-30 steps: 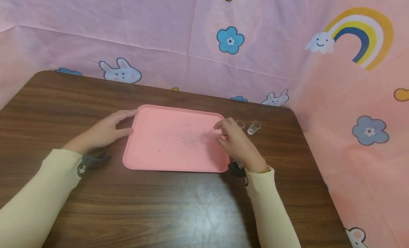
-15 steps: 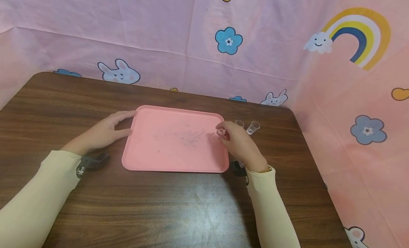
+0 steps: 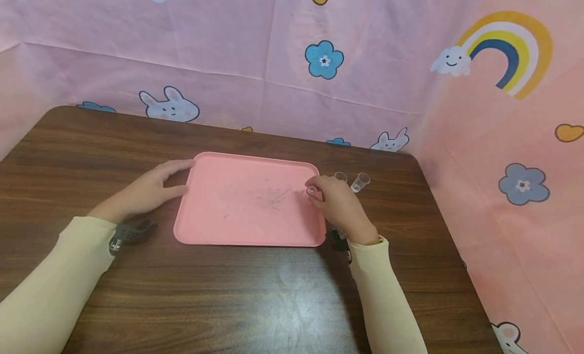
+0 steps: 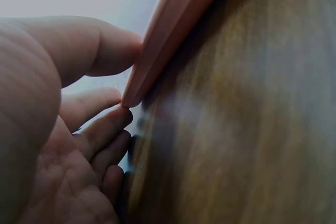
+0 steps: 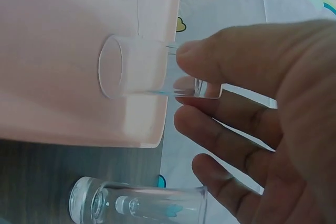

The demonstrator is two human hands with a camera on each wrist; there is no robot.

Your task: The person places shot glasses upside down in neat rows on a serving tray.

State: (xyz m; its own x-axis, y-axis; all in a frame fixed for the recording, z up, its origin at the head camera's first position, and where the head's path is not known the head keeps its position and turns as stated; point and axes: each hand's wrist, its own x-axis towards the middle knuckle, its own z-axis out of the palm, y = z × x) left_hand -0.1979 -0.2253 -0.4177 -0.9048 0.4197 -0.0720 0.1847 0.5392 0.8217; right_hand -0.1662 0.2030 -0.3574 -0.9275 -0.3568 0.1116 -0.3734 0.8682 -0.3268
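My right hand pinches a small clear shot glass by its thick base, between thumb and fingers. The glass is upside down, its mouth toward the right part of the pink tray. Whether its rim touches the tray, I cannot tell. At the tray's left edge lies my left hand, thumb and fingertips touching the rim with the fingers fairly straight. Small dark specks or marks and a thin line show on the tray's surface.
Two more clear shot glasses stand on the brown wooden table right of the tray: one glass in plain sight, another glass partly behind my right hand. A patterned cloth backdrop rises behind the table and along its right side.
The held glass has turned from lying sideways, pointing left, to upside down with its base facing up. My right hand has shifted slightly. The left hand keeps its place on the tray.
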